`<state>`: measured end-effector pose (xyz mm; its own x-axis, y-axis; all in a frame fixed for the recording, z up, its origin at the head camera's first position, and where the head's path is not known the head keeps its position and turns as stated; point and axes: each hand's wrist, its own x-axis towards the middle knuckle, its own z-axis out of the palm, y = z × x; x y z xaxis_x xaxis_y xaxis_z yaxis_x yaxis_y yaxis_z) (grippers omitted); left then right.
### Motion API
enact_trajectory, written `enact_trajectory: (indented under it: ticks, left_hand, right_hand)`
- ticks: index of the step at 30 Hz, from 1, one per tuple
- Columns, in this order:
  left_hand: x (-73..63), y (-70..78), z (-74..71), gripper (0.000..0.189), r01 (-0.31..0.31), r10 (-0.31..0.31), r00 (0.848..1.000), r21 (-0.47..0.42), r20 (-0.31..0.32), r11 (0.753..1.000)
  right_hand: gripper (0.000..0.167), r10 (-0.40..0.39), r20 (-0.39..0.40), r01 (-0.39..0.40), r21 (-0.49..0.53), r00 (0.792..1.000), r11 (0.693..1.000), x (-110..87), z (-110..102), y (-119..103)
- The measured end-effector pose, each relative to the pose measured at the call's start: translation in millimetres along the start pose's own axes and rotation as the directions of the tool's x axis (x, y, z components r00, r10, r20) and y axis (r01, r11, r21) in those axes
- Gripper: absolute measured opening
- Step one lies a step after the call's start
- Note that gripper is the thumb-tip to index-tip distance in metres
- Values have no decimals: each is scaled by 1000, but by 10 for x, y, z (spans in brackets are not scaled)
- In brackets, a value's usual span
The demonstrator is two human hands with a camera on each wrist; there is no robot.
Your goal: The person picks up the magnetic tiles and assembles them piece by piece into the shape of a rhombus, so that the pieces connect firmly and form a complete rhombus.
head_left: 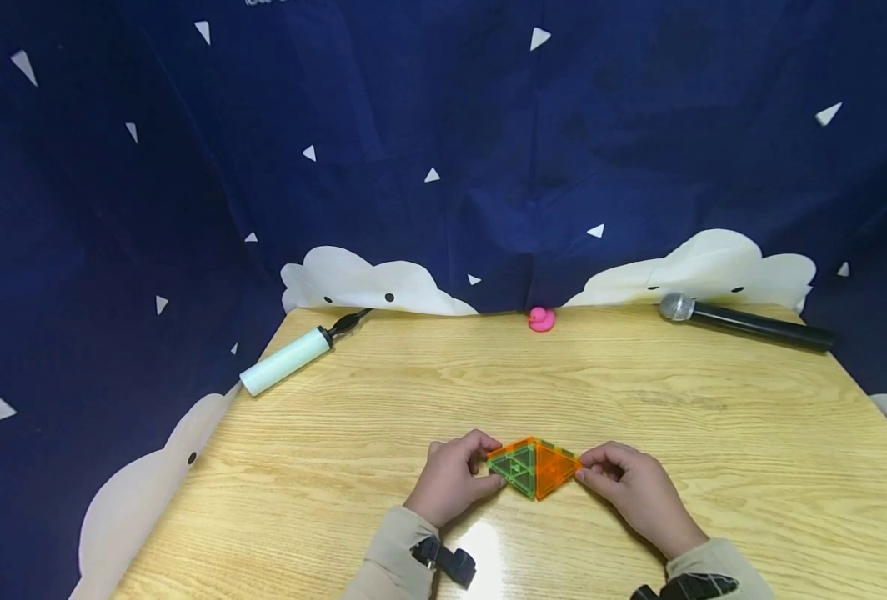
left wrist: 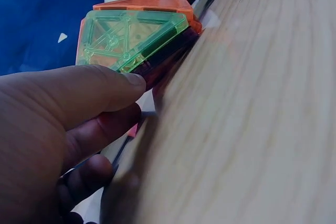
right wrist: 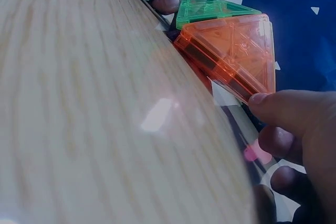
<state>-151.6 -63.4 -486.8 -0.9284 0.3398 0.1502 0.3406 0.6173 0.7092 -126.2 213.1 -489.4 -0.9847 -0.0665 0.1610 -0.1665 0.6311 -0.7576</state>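
Observation:
Several translucent magnetic tiles lean together in a low pyramid on the table. A green triangular tile [head_left: 517, 471] faces me on the left and an orange triangular tile [head_left: 552, 468] on the right; strips of orange and green show behind them. With thumb and fingers, my left hand [head_left: 453, 477] pinches the pyramid's left corner, the thumb lying at the green tile's edge [left wrist: 113, 38]. On the opposite side my right hand [head_left: 641, 493] pinches the right corner, its thumb tip on the orange tile [right wrist: 236, 51]. The tiles hide part of the fingers behind them.
A pale hand pump [head_left: 286, 361] with a black end lies at the back left. By the back edge sits a pink rubber duck [head_left: 541, 320]. A black microphone [head_left: 751, 323] lies at the back right. Dark blue cloth [head_left: 413, 108] with white shapes hangs around the wooden table [head_left: 323, 467].

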Motion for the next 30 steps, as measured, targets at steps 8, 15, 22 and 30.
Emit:
enact_trajectory:
  ticks: [8, 15, 22, 30]
  left_hand:
    - [1, 13, 15, 39, -7, 7, 1000, 21, 17, 1000]
    - [-5, 22, 7, 43, -19, 18, 999, 35, 43, 999]
    - [5, 18, 36, 41, -50, 50, 999, 55, -2, 997]
    - [75, 27, 90, 42, -37, 41, 999, 117, -31, 992]
  right_hand:
    - [12, 26, -5, -26, -1, 1000, 1000, 7, -3, -18]
    - [14, 29, -32, -29, -13, 999, 999, 5, -2, -15]
    - [17, 48, -35, -48, -18, 998, 999, 12, -3, -15]
    - [23, 66, -61, -63, 47, 996, 997, 15, -21, -24]
